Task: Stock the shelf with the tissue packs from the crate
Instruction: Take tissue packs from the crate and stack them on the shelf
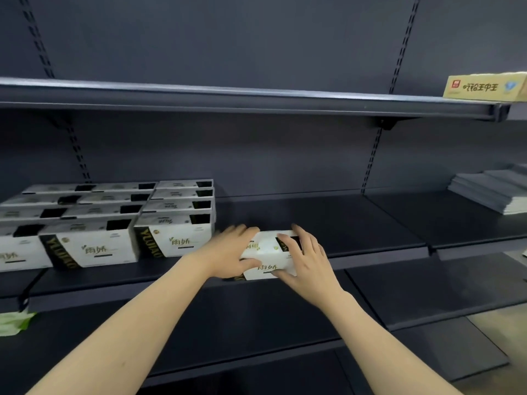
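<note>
A white tissue pack (266, 266) with black and gold print sits at the front of the dark middle shelf (356, 232). My left hand (231, 256) grips its left end and my right hand (303, 253) covers its right end and top. To the left, several identical tissue packs (108, 223) stand in rows on the same shelf, a small gap away from the held pack. The crate is out of view.
A yellow box (484, 86) lies on the upper shelf at the far right. A stack of grey flat items (493, 192) rests on the neighbouring shelf to the right. A green and white package (14, 323) shows at the lower left. Lower shelves jut out beneath my arms.
</note>
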A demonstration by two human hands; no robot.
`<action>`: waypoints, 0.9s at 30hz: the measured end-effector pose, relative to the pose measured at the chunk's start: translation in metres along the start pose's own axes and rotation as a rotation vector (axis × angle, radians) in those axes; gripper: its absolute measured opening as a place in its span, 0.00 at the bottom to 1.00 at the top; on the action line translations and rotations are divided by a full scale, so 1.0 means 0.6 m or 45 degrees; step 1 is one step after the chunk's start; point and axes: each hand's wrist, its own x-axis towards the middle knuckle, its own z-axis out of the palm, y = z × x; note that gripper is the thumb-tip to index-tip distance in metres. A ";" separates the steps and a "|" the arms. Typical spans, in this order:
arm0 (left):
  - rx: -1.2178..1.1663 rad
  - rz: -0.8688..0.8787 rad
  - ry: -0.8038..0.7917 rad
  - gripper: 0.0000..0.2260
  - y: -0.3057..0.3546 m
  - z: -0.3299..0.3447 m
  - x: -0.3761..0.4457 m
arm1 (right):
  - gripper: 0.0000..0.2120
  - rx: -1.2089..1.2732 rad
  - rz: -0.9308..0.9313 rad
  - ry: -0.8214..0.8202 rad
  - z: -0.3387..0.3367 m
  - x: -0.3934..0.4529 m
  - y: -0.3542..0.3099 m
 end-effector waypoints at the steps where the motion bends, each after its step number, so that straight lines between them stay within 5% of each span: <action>1: 0.011 -0.013 -0.007 0.31 0.000 0.001 0.012 | 0.31 0.003 0.001 0.003 0.004 0.007 0.009; 14: 0.326 -0.182 0.089 0.28 -0.004 0.022 0.100 | 0.32 0.200 -0.015 -0.020 0.074 0.094 0.070; 27: 0.287 -0.401 0.272 0.26 -0.030 0.051 0.169 | 0.37 0.047 0.037 0.033 0.126 0.169 0.073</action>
